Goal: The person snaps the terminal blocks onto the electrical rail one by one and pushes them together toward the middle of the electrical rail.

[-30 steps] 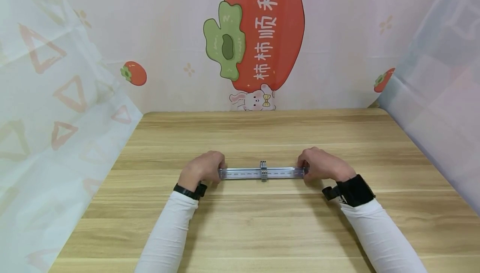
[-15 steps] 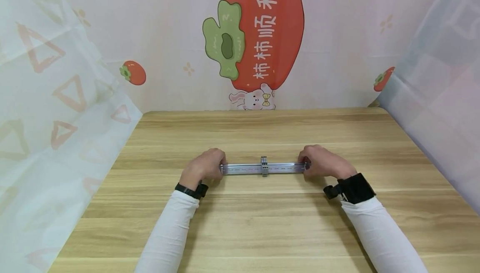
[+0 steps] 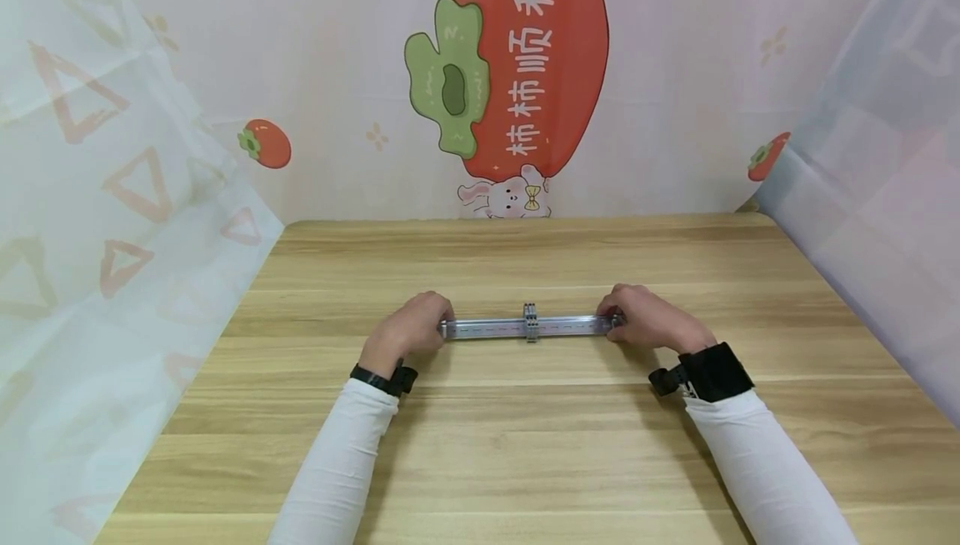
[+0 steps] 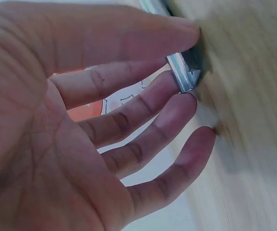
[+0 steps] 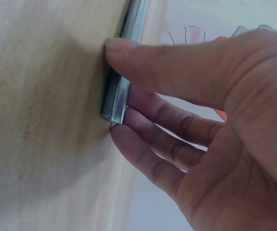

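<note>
A slotted metal DIN rail [image 3: 487, 328] lies crosswise over the wooden table, between my two hands. Near its middle sits a small cluster of grey terminal blocks [image 3: 531, 322]. My left hand [image 3: 412, 328] pinches the rail's left end; in the left wrist view the thumb [image 4: 177, 36] lies on the near side and fingertips on the far side of the metal end [image 4: 184, 72]. The right end is pinched by my right hand [image 3: 648, 318], its thumb [image 5: 133, 55] across the rail [image 5: 116, 98] and the other fingers behind it.
The wood-grain table [image 3: 510, 445] spreads around the rail. A printed cloth [image 3: 337, 95] with a large persimmon picture hangs along the back edge. Pale sheets [image 3: 150, 295] line the left and right sides. Black camera straps [image 3: 716, 372] circle both wrists.
Both hands have moved the rail a little away from the body, toward the back of the table, with the terminal blocks on it. Both still grip its ends.
</note>
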`<state>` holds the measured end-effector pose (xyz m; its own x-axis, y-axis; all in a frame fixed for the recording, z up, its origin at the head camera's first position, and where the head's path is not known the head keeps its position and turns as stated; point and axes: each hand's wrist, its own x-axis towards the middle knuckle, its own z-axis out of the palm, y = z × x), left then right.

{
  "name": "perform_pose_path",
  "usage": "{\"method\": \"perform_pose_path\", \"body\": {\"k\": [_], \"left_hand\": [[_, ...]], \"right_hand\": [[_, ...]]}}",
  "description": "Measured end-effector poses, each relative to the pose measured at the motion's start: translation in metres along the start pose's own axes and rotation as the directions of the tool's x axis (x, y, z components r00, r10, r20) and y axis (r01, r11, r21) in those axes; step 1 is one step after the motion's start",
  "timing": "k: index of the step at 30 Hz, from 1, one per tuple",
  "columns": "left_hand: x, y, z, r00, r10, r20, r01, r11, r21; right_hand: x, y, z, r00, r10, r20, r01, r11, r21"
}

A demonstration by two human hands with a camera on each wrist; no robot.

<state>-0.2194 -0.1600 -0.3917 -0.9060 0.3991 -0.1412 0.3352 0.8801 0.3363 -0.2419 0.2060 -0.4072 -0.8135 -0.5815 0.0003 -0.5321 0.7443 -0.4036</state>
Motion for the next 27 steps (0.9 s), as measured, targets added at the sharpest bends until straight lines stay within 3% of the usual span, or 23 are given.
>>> {"method": "perform_pose_path", "body": {"k": [27], "left_hand": [[-0.0015, -0.0032, 0.0002, 0.999, -0.04, -0.011, 0.04, 0.998, -0.053]], "right_hand": [[-0.0013, 0.0044, -0.0016, 1.0, 0.006, -0.012, -0.006, 1.0, 0.02]]}}
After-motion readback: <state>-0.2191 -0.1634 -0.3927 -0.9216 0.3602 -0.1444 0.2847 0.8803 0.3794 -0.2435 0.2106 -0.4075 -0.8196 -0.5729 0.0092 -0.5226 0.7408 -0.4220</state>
